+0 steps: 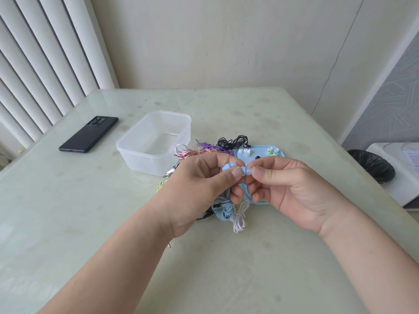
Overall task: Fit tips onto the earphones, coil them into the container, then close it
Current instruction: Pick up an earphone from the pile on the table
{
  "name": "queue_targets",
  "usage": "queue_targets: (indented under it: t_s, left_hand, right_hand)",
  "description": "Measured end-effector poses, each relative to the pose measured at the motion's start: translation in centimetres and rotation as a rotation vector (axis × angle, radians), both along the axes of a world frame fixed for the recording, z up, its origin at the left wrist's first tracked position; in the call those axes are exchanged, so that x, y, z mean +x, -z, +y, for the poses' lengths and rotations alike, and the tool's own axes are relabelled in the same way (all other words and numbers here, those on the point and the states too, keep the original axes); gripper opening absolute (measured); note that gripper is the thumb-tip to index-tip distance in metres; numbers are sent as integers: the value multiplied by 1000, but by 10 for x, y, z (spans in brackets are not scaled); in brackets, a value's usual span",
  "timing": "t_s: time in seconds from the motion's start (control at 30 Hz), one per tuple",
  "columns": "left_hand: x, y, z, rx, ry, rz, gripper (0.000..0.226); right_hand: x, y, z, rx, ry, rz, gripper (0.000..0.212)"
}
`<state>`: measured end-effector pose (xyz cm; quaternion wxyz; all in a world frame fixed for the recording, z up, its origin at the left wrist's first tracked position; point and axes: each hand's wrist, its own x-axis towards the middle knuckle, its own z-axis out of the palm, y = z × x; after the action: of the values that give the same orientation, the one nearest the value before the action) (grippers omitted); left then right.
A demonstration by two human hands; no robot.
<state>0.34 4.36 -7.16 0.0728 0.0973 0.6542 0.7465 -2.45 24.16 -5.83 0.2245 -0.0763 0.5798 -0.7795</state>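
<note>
Hands meet over the table's middle: left hand [199,184] pinches a blue earbud [226,167], right hand [294,189] pinches a blue tip [248,171] against it. Clear container [154,141] stands open just far-left; blue lid [258,150] lies beneath the fingers.

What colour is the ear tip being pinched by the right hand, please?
The ear tip is light blue; head view.

2 hands: left hand [192,193], right hand [294,191]. Between them 1 blue earbud [226,166], 1 blue tip [247,171]. Beyond them 1 container [127,152], 1 phone [88,134], 1 lid [263,154], 3 bundles (pink bundle [192,153], purple bundle [207,146], black bundle [231,141]). Under them at least 3 more: blue bundle [224,211], white bundle [239,217], yellow bundle [161,185]. Loose tips [244,152] too small to count.
</note>
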Motion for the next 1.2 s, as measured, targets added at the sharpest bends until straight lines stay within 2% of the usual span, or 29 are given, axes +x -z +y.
queue_targets:
  t_s: [0.13, 0.23, 0.33, 0.4, 0.47, 0.53, 0.63, 0.77, 0.83, 1.03, 1.2]
  left_hand:
    - [1, -4, 1, 70, -82, -27, 17]
    - [4, -10, 5, 239, -127, -96, 15]
    - [5, -16, 6, 435, -145, -163, 10]
    - [6, -17, 7, 467, -157, -145, 10]
    - [6, -15, 7, 375, -235, -71, 10]
    - [5, -11, 4, 192, -351, 25, 11]
    - [4, -8, 4, 2, -379, 62, 10]
    - [9, -14, 9, 34, -255, -35, 10]
    - [10, -16, 9, 29, -260, -42, 18]
    - [2, -31, -8, -42, -419, -4, 30]
    - [-22, -52, -49, -63, -614, -5, 34]
  right_hand:
    - [1, 3, -2, 14, 13, 79, 29]
    - [9, 2, -6, 44, -50, 168, 34]
    - [20, 3, -14, 165, -55, 262, 46]
    - [22, 6, -19, 257, -10, 323, 45]
    - [22, 7, -22, 241, 50, 313, 30]
    - [19, 6, -21, 172, 100, 234, 19]
    - [16, 4, -18, 116, 194, 132, 17]
    - [13, 4, -19, 127, 330, 128, 19]
    - [13, 2, -25, 112, 371, 153, 17]
    - [1, -20, -60, 73, 359, 162, 10]
    - [-26, -40, -103, 291, 213, 268, 11]
